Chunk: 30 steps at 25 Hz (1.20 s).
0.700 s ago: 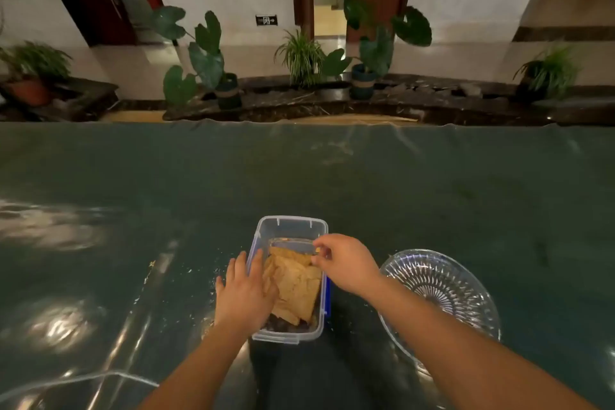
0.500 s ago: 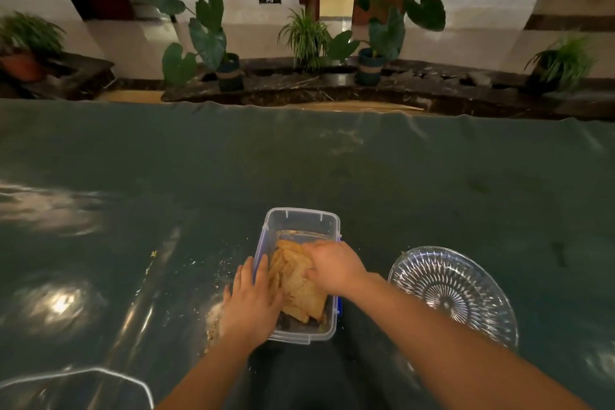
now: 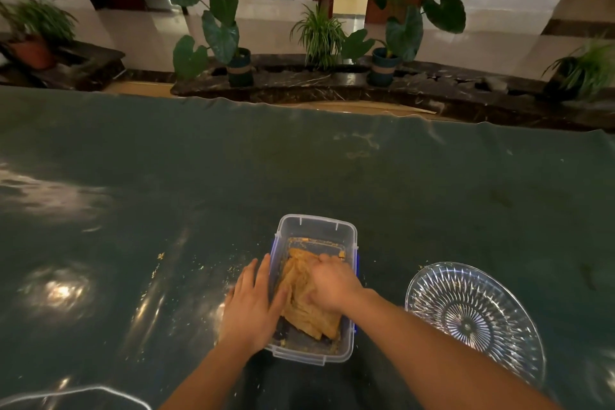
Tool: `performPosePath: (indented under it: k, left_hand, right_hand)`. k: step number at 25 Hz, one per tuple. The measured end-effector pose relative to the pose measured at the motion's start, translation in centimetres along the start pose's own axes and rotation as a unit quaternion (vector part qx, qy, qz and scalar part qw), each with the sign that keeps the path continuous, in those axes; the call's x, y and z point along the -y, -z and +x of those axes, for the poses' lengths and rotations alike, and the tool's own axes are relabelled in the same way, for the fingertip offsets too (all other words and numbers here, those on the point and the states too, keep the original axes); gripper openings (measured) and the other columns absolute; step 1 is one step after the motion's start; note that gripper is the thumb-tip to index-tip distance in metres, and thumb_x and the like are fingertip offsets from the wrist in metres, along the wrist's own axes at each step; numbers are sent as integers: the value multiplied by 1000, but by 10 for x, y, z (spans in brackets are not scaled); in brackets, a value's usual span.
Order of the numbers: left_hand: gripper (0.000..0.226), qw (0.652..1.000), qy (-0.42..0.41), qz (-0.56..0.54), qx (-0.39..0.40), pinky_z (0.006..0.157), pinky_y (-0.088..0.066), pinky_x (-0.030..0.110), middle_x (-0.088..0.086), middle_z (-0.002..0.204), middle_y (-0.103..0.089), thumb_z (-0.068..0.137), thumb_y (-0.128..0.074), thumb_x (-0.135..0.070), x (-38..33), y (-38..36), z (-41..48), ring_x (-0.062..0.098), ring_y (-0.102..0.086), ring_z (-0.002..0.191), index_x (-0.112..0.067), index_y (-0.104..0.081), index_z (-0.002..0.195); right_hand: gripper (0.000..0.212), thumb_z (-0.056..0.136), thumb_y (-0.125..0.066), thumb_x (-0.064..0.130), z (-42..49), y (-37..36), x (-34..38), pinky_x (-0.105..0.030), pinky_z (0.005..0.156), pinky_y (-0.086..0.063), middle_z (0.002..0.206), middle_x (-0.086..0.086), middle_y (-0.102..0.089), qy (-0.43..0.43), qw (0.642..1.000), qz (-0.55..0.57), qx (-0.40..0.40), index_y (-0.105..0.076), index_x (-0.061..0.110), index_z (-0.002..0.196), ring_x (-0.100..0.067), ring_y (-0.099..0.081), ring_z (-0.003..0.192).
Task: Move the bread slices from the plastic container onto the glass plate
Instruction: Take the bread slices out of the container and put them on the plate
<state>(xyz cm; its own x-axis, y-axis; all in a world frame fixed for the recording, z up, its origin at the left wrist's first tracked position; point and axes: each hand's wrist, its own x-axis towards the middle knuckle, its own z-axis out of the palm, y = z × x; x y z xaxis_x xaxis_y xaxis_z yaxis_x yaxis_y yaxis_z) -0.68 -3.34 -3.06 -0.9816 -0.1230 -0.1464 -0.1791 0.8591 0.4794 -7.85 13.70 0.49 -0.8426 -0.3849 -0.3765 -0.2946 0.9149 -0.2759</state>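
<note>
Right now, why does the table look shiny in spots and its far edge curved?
Head view: lamp glare reflects off the glossy dark table cover; the wide-angle lens bows its far edge; the room is dim, yet the hands, bread slices and glass plate stay reasonably sharp.

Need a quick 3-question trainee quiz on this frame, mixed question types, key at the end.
1. True or false: the glass plate already holds a bread slice.
2. Which hand is inside the plastic container, on the bread slices? A) left hand B) right hand C) neither
3. Fill in: the left hand rests flat against the container's ____ wall.

Key:
1. False; the plate is bare.
2. B; the right hand presses on the stack, though whether it has closed on a slice cannot be told.
3. Left, from the outside.
</note>
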Motion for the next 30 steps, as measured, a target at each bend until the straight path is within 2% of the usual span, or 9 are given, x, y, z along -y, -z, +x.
performPosePath:
  k: [4, 7, 11, 13, 17, 20, 22, 27, 30]
  left_hand:
    - [81, 1000, 8, -10, 6, 117, -27, 46, -1, 162, -20, 86, -18, -72, 0, 5, 9, 18, -20, 148, -31, -9, 155]
    - [76, 999, 15, -29, 11, 116, -28, 45, -1, 161, -22, 90, -25, -67, 1, 6, 10, 18, -22, 147, -29, -11, 155]
    - [71, 998, 17, -67, 13, 110, -34, 40, -2, 159, -24, 94, -40, -57, -4, 2, 13, 18, -32, 142, -31, -14, 155]
    - [71, 996, 18, -85, 15, 111, -32, 37, -1, 160, -24, 95, -44, -52, -8, 1, 16, 18, -32, 142, -28, -13, 155]
    - [71, 993, 23, -112, 12, 112, -31, 37, 0, 160, -25, 96, -46, -48, -10, -2, 16, 19, -32, 143, -24, -13, 155]
    - [70, 992, 35, -125, 4, 112, -33, 38, 0, 159, -27, 96, -44, -49, -12, 0, 15, 20, -34, 142, -25, -16, 155]
    - [69, 991, 33, -127, -2, 111, -34, 39, 0, 159, -27, 97, -43, -48, -13, 0, 15, 21, -34, 142, -24, -17, 155]
    - [70, 993, 4, -115, 2, 114, -33, 42, 2, 160, -26, 98, -41, -47, -23, -1, 15, 22, -32, 143, -21, -12, 156]
    - [71, 994, 3, -108, 6, 114, -34, 43, 2, 160, -24, 97, -39, -50, -26, -1, 13, 22, -31, 143, -23, -9, 156]
  right_hand:
    - [57, 74, -77, 37, 4, 4, 2, -43, 95, -47, 119, -9, -61, -11, 1000, 0, 4, -54, 18, 123, -30, -57, 109]
    - [46, 74, -79, 28, 4, 5, 4, -39, 92, -50, 115, -6, -62, -14, 999, 50, 12, -58, 18, 114, -28, -59, 107]
    - [41, 80, -72, 23, 2, 1, 4, -39, 95, -50, 118, -3, -61, -9, 995, 96, 28, -55, 22, 118, -25, -59, 108]
    - [36, 83, -69, 23, 1, 3, 4, -38, 92, -51, 115, -3, -63, -3, 995, 94, 36, -56, 23, 116, -25, -61, 105]
    - [40, 79, -71, 31, -5, 11, 1, -36, 86, -50, 114, -2, -64, 5, 993, 106, 41, -57, 23, 115, -24, -61, 103]
    - [44, 70, -75, 40, -13, 19, -8, -34, 75, -49, 111, 0, -66, -5, 989, 148, 6, -58, 25, 107, -22, -62, 99]
    - [42, 66, -75, 45, -19, 27, -17, -34, 74, -49, 105, 3, -66, -22, 982, 187, -22, -58, 27, 100, -20, -62, 95]
    - [38, 64, -80, 41, -45, 57, -49, -35, 77, -54, 99, 4, -67, -70, 942, 313, -98, -61, 25, 93, -15, -64, 90]
    - [35, 66, -85, 27, -76, 70, -88, -40, 78, -59, 93, 1, -73, -104, 877, 444, -151, -64, 21, 93, -15, -70, 84]
